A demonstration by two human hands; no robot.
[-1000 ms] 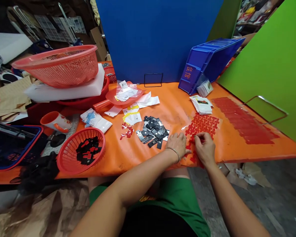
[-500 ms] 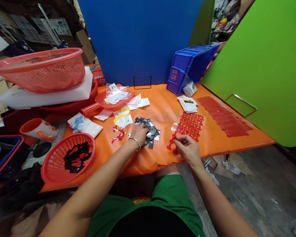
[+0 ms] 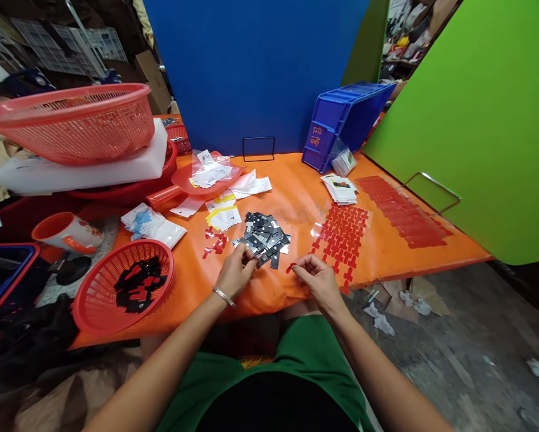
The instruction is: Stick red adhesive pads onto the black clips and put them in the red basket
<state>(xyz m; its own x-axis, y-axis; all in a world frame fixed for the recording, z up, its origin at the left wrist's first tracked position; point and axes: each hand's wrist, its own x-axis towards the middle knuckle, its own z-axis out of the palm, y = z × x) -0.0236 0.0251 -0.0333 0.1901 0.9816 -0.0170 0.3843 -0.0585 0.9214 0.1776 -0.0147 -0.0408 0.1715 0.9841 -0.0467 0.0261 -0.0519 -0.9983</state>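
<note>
My left hand is closed in a pinch at the near edge of a pile of small flat black pieces. What its fingertips hold blends with the dark pile behind. Between the thumb and fingers of my right hand is a small red sticker, held off the sheet. To the right of that hand lies a clear sheet of red T-shaped stickers, its near end at the table edge. Several loose red stickers lie left of the black pile.
A red basket at left contains black pieces, some with red on them. A mug, a red dustpan with papers and stacked cards stand around. A blue crate and another red sheet are toward the right.
My left hand has drawn back from the middle of the pile to its near edge, fingers pinched. My right hand has moved left off the sheet with a red sticker.
</note>
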